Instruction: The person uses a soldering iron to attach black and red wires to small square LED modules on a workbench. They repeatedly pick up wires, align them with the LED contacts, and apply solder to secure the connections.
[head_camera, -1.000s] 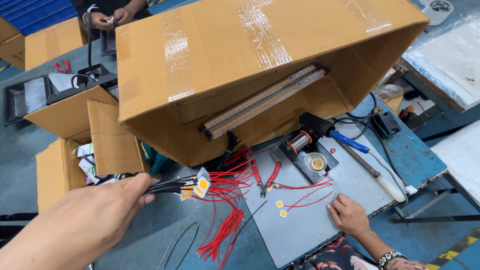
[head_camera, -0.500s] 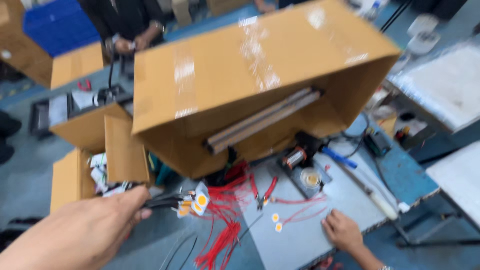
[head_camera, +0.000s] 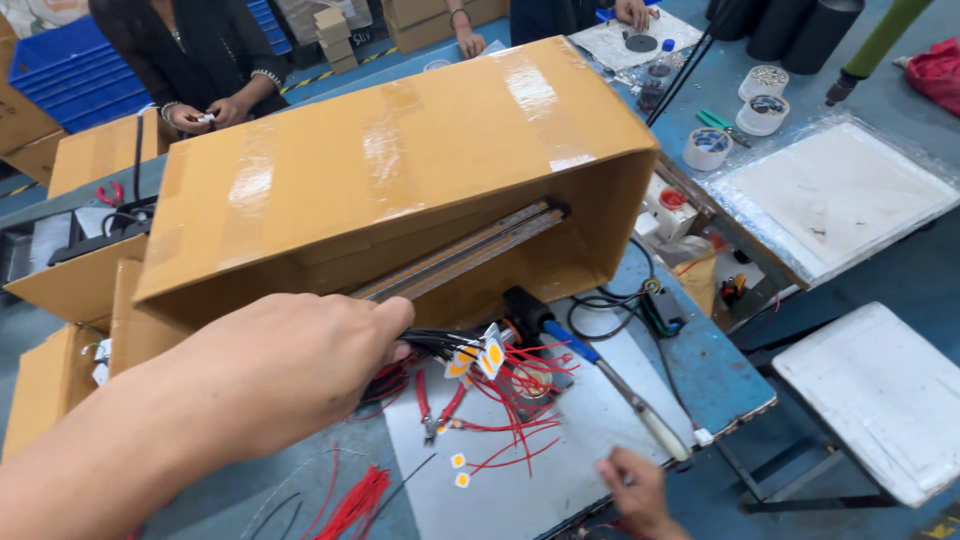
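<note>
left hand (head_camera: 290, 375) moved up and in since last look — now closer to open side of big cardboard box (head_camera: 400, 170). fingers shut tight on bunch of black wires (head_camera: 440, 343) with small yellow-white tags (head_camera: 478, 357) at ends, held just above loose red wires (head_camera: 510, 390) on grey mat (head_camera: 560, 460). right hand (head_camera: 632, 490) slid lower, near bottom edge, resting on mat — fingers curled, holding nothing seen. red pliers (head_camera: 440, 405) lie under bunch
</note>
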